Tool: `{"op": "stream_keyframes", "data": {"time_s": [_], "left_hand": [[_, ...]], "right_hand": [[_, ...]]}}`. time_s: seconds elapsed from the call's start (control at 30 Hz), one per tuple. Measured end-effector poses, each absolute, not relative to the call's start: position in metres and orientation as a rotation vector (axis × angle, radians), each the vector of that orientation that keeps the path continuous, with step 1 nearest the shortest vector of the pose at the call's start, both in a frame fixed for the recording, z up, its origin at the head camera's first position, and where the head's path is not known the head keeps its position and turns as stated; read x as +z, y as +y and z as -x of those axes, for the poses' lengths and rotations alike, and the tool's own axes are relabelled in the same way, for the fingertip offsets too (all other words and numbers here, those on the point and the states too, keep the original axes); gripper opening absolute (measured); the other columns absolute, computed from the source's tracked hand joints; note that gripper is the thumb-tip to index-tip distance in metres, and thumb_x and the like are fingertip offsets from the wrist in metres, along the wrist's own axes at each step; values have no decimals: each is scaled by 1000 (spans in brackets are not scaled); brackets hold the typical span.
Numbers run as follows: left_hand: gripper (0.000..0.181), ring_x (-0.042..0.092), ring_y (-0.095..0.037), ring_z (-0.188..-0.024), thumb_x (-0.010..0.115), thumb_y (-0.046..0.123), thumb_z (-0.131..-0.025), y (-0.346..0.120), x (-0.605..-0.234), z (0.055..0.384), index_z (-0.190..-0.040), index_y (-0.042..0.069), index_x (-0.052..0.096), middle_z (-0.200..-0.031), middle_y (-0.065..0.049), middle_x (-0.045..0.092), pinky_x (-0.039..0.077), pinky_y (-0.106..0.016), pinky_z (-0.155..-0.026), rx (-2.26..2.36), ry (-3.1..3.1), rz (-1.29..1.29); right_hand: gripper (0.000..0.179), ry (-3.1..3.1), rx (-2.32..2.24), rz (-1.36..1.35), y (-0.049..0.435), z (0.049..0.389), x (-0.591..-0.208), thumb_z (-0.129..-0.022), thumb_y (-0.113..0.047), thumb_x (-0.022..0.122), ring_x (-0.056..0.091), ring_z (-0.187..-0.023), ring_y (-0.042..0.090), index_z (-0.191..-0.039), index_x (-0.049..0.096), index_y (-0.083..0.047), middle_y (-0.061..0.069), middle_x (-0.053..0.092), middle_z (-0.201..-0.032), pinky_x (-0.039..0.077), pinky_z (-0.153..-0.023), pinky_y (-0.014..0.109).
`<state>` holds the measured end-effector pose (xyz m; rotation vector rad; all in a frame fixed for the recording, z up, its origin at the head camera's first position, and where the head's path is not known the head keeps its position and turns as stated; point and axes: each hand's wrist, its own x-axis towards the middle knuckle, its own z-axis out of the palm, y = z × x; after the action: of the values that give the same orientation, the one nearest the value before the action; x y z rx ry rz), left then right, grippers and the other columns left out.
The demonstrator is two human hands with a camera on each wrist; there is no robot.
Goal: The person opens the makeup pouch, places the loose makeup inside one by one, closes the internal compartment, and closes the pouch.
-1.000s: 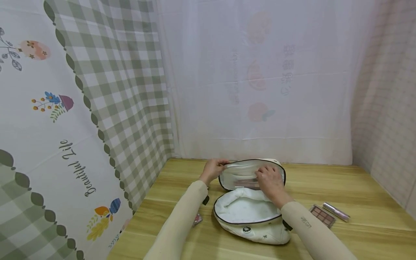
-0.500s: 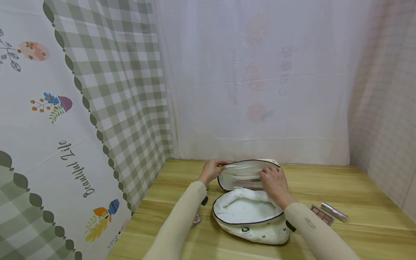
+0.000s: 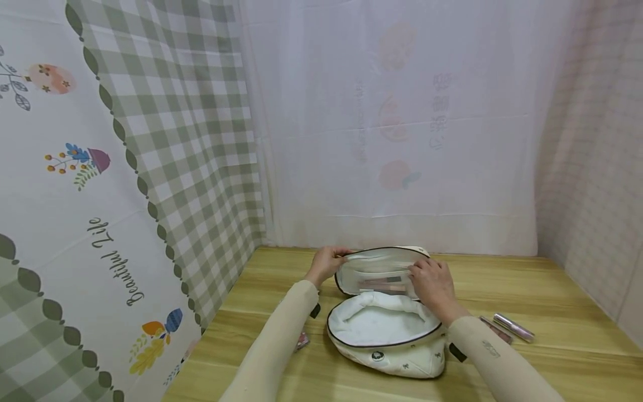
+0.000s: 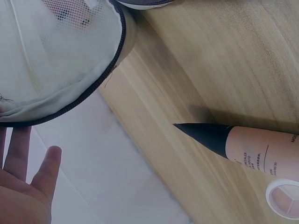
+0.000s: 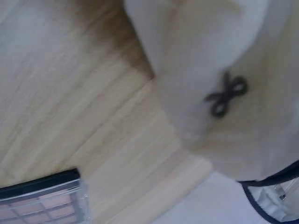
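A white quilted makeup bag (image 3: 387,363) with a dark zipper edge and small bow prints lies unzipped, its padded white inside showing. Its lid (image 3: 361,268) stands raised at the back, with slim pinkish items (image 3: 384,286) behind the lid's mesh pocket. My left hand (image 3: 325,265) grips the lid's upper left edge. In the left wrist view, some fingers of the left hand (image 4: 23,186) sit behind the lid's rim. At the lid's right side, my right hand (image 3: 433,283) pinches the pocket's top edge with curled fingers; its fingertips are partly hidden.
Right of the bag lie an eyeshadow palette (image 5: 42,205), partly covered by the right sleeve in the head view, and a shiny slim tube (image 3: 513,327). A concealer tube (image 4: 261,147) and a round tri-colour compact (image 4: 285,199) lie left. A small pink item (image 3: 302,341) shows beside the left sleeve.
My right hand has slid rightward along the lid's pocket, uncovering more of the slim items. The left hand keeps its grip on the lid. The right sleeve now covers more of the palette.
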<state>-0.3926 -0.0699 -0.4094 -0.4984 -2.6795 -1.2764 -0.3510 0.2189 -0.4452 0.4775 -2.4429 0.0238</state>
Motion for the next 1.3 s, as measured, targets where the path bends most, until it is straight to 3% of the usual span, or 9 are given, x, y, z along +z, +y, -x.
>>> {"op": "stream_keyframes", "data": {"time_s": [0.4, 0.63, 0.83, 1.03, 1.3], "left_hand": [[22, 65, -21, -99, 65, 9, -96, -68, -412, 396, -114, 11, 76, -109, -3, 73, 52, -31, -79, -1264, -2662, 494], [23, 66, -22, -97, 64, 7, -96, -66, -414, 396, -117, 10, 74, -105, -4, 73, 52, -32, -79, -1270, -2637, 507], [34, 61, -29, -114, 61, 5, -98, -66, -418, 397, -132, 3, 63, -124, -12, 66, 52, -37, -90, -1350, -2621, 539], [48, 48, -31, -132, 61, 4, -97, -64, -423, 397, -144, 4, 51, -142, -15, 53, 43, -43, -104, -1277, -2681, 555], [54, 42, -35, -136, 65, 14, -97, -64, -433, 389, -147, 4, 46, -150, -17, 44, 39, -50, -107, -1283, -2821, 589]], "right_hand": [[25, -2357, 117, -399, 239, 346, -456, -80, -11, 79, 62, -95, 37, -103, 74, -4, 14, 68, -102, 45, -78, 54], [29, -2423, 161, -333, 247, 346, -458, -83, -13, 77, 60, -97, 40, -110, 71, -2, 19, 65, -106, 43, -77, 56], [36, -2499, 140, -353, 246, 344, -462, -86, -18, 76, 62, -97, 43, -116, 69, 1, 22, 66, -109, 44, -78, 57], [36, -2571, 148, -358, 246, 343, -463, -89, -19, 73, 61, -103, 44, -118, 68, 3, 24, 64, -115, 43, -85, 60], [38, -2667, 179, -371, 249, 339, -467, -90, -23, 73, 58, -108, 47, -116, 67, 3, 26, 63, -117, 40, -89, 64]]}}
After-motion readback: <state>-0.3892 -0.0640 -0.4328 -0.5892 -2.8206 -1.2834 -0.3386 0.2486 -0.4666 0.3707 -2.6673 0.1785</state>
